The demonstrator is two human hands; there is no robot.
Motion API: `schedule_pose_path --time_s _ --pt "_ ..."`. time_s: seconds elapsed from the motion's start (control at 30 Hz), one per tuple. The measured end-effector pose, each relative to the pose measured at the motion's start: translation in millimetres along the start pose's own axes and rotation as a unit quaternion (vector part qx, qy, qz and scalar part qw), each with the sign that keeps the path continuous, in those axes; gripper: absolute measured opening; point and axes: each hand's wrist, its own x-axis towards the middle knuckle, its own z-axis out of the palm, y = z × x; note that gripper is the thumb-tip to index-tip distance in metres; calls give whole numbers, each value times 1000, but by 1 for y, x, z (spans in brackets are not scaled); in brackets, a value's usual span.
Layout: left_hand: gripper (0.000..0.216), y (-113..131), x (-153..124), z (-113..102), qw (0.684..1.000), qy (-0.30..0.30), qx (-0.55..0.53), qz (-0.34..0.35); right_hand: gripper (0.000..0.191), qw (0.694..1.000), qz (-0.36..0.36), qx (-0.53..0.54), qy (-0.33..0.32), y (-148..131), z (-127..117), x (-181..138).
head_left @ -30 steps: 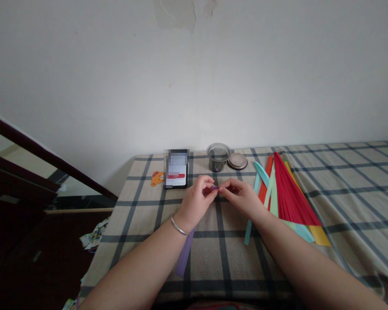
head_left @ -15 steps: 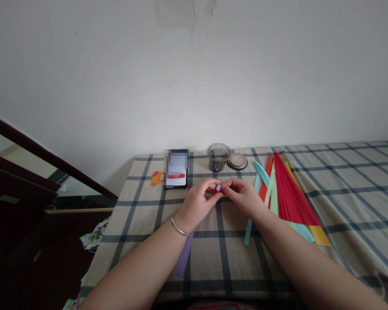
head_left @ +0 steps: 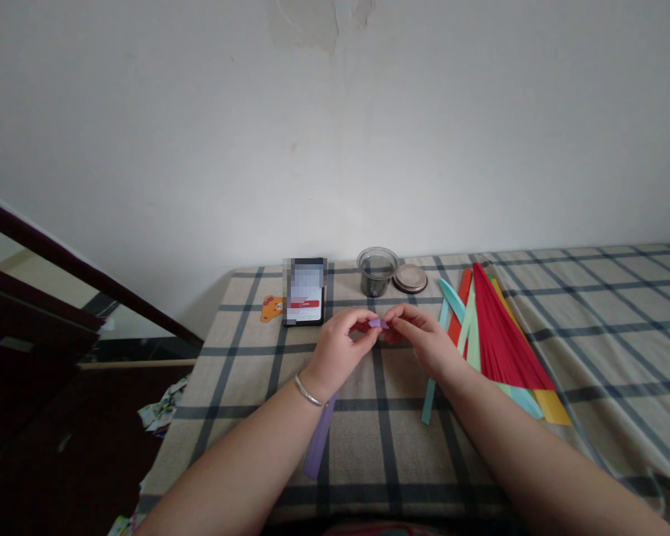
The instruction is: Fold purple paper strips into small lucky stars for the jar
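Between my two hands, above the middle of the table, is a small piece of purple paper strip [head_left: 378, 324]. My left hand [head_left: 343, 339] pinches its left end between thumb and fingers, a silver bangle round the wrist. The fingertips of my right hand [head_left: 418, 333] are closed on the right end. More purple paper strips [head_left: 319, 443] lie on the cloth, partly covered by my left forearm. Just beyond my hands stands a clear plastic cup [head_left: 377, 272] with something small and dark purple near its bottom. Its round lid-like disc [head_left: 410, 278] lies beside it.
A phone or tablet [head_left: 304, 294] lies at the back left beside an orange bear cutout [head_left: 270, 308]. To the right, red paper strips [head_left: 505, 342] fan out over yellow, green and blue ones. A checked cloth [head_left: 234, 387] covers the table; a wall stands behind.
My fingertips have drawn slightly apart, and the purple piece, compact before, now shows as a longer flat strip between them. The things on the table have not moved.
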Motion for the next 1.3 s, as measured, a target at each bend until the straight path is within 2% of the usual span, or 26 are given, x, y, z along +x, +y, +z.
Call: schedule_pose_path --time_s 0.27,0.67,1.0,1.13,1.3 --pt "11 1 1 0 1000 2 -30 -11 27 999 -43 -15 -10 0 3 0" --pt "12 3 0 -1 999 -5 24 45 29 1000 -21 -7 -1 4 2 2" --pt "13 2 -2 -3 995 -5 62 76 25 997 -60 -40 33 6 4 0" --pt "13 2 -1 -4 994 -2 76 75 21 992 -87 -79 45 6 4 -3" --pt "13 2 -1 -5 994 8 82 77 15 971 -142 -186 55 4 2 -7"
